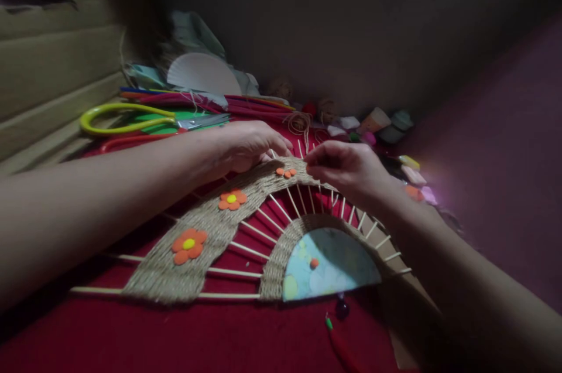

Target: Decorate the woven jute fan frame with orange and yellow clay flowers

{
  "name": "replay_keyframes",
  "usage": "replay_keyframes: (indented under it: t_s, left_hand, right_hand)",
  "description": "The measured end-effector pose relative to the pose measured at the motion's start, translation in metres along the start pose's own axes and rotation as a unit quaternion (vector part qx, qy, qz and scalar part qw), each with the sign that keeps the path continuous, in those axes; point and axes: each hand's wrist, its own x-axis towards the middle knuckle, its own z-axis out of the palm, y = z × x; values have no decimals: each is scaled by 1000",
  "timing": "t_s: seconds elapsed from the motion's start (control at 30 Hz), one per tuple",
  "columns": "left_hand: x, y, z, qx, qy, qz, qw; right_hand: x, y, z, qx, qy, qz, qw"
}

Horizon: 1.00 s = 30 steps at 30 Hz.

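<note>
A half-round fan of thin wooden sticks (239, 273) lies on red cloth, woven with a wide band of twine (171, 288). Two orange flowers (177, 244) with yellow centres sit on the band. Higher up, a group of orange petals (286, 173) has no yellow centre. My left hand (248, 144) is closed at the band's outer edge, left of these petals; its fingertips are partly hidden. Just right of them, my right hand (351, 171) pinches close over the band; what is between its fingers is hidden. A light-blue patterned half-disc (333, 264) forms the base, bearing a small orange dot (314, 263).
Yellow-handled scissors (127, 118) lie beyond my left forearm, with coloured sticks (250, 105) and a white folded fan (202, 73) behind. Twine (299, 122) and small craft pieces line the back. A red pen-like tool (340, 344) lies in front.
</note>
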Motion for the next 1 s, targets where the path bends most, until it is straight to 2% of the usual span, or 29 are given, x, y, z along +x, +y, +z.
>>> replay_keyframes:
  t_s: [0.1, 0.23, 0.4, 0.7, 1.0]
  left_hand:
    - [0, 1, -1, -26, -15, 7, 1000]
    - [1, 1, -3, -29, -32, -6, 999]
    - [0, 1, -3, -35, -36, -12, 999]
    - [0, 0, -1, -38, -22, -7, 999]
    - [3, -3, -3, -32, -24, 1, 999]
  right_hand:
    - [24, 15, 15, 19, 6, 17, 1000]
    - [33, 24, 27, 41, -8, 11, 999]
    - [31, 23, 28, 40, -16, 2, 999]
    - [21, 15, 24, -50, -13, -76, 996]
    - [9, 11, 26, -150, -8, -145, 978]
